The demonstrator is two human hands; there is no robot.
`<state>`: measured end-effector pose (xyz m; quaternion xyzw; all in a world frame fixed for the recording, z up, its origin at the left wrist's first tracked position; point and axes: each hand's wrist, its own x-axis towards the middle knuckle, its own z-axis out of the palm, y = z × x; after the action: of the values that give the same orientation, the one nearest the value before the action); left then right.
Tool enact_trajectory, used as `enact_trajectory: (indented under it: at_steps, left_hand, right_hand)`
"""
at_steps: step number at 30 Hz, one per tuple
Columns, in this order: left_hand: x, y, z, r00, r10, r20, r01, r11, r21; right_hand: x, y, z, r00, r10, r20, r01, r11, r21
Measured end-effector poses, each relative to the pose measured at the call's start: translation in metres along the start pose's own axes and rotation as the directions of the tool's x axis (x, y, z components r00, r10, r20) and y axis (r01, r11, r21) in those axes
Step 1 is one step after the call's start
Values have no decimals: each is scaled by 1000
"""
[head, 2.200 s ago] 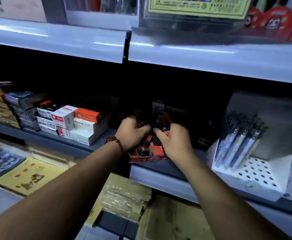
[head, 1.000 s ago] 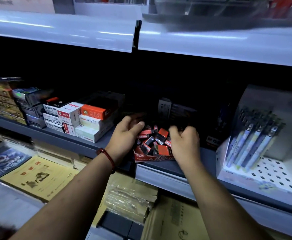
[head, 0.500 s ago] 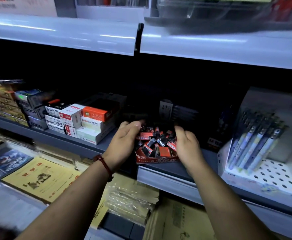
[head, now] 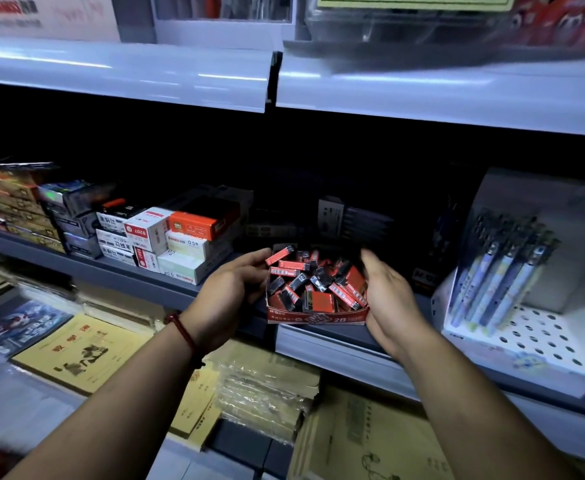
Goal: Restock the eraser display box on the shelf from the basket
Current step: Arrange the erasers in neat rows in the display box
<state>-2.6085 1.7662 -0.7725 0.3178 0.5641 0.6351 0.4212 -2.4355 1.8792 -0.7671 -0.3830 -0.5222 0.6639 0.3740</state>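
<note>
The eraser display box (head: pixel 317 318) sits right at the near edge of the shelf (head: pixel 322 339), its front wall about flush with the lip. There's a gap on each side: stacked boxes (head: pixel 183 247) to the left, a pen rack (head: pixel 513 271) to the right, and the upper shelf (head: pixel 422 98) hanging overhead. The front reads "2B", and the white boxes on the left say "0.5". It's red cardboard, heaped with red-and-black erasers (head: pixel 315 282) lying every which way. The left hand (head: pixel 228 299) and right hand (head: pixel 388 299) flank its sides, fingers (head: pixel 253 263) loose and open, gripping nothing.
</note>
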Motion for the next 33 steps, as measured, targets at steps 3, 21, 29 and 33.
enact_trajectory:
  at_steps: [3,21,29,33]
  left_hand:
    - [-3,-1,-1,998,-17,55,19,999,-35]
    - [-28,8,21,967,-21,255,66,984,-167]
    - [-46,8,21,957,-3,290,0,1000,12]
    - [-52,9,17,953,14,301,-58,989,138]
  right_hand:
    - [-7,-3,-3,1000,19,0,-19,1000,14]
    - [-39,-4,-20,999,0,-32,1,1000,29]
    - [-58,-2,-30,995,-26,101,27,1000,-9]
    - [-63,-3,-39,976,-123,180,173,938,-300]
